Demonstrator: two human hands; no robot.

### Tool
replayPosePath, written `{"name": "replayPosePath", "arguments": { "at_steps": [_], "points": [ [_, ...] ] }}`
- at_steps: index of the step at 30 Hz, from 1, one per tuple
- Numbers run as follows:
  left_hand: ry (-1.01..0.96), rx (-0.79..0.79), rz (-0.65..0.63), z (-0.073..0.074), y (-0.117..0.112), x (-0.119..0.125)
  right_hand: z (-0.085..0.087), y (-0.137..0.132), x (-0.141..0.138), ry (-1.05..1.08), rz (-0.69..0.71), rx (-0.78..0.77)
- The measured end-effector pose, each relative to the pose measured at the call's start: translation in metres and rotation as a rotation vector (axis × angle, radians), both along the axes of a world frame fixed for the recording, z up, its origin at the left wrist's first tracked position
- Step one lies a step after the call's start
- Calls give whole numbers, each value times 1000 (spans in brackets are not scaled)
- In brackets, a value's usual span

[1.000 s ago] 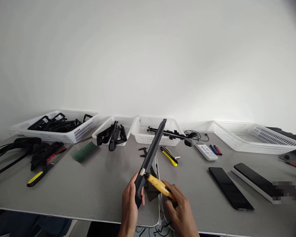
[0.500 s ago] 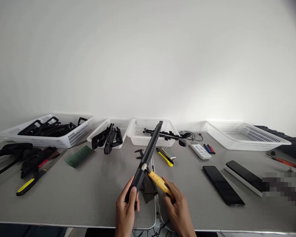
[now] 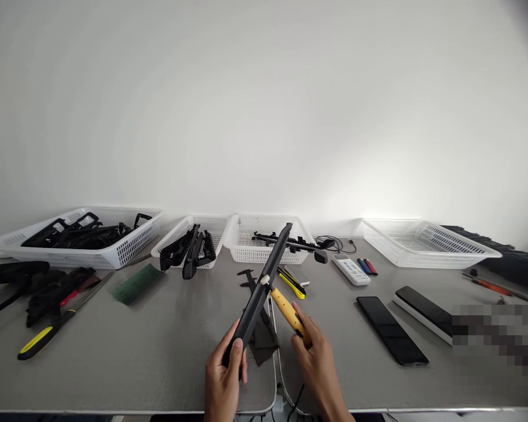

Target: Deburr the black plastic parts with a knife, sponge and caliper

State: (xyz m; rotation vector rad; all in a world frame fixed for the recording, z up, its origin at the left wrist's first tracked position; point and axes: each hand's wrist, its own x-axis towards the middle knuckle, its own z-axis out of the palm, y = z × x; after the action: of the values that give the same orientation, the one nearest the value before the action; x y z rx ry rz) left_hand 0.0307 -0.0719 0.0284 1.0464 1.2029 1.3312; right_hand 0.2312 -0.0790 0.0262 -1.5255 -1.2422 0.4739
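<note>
My left hand (image 3: 223, 372) is closed around the lower end of a long black plastic strip (image 3: 259, 293), which slants up and away to the right. In my right hand (image 3: 314, 354) is a yellow-handled tool (image 3: 289, 310) with a small whitish round tip (image 3: 264, 281). That tip rests against the strip's face, a little below its middle. My right fingers wrap the rear of the handle. Under the strip lie a dark cloth (image 3: 264, 340) and a caliper (image 3: 246, 278), partly covered. Just beyond the tool is a yellow utility knife (image 3: 294, 285).
White baskets with black parts (image 3: 114, 256) (image 3: 168, 249) (image 3: 242, 253) line the wall. At right stand another white basket (image 3: 440, 258), a calculator-like white device (image 3: 351, 271) and black phone-like slabs (image 3: 391, 329). A yellow-black handled file (image 3: 44, 340) and green sheet (image 3: 137, 284) lie left.
The round tip has moved slightly up along the black strip, with the yellow tool following. The whole view has shifted slightly; both hands keep their holds.
</note>
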Motion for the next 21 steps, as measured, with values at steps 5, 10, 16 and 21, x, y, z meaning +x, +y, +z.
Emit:
{"name": "replayPosePath", "arguments": {
  "at_steps": [5,10,16,21],
  "points": [
    [20,16,-12,1,-1,0,6,10,5,19,-53,48],
    [10,4,-14,-3,1,0,13,22,11,35,-85,-15],
    [21,40,-43,-4,1,-1,22,42,21,34,-106,63],
    [3,62,8,-2,-1,2,31,57,29,48,-127,89]
  ]
}}
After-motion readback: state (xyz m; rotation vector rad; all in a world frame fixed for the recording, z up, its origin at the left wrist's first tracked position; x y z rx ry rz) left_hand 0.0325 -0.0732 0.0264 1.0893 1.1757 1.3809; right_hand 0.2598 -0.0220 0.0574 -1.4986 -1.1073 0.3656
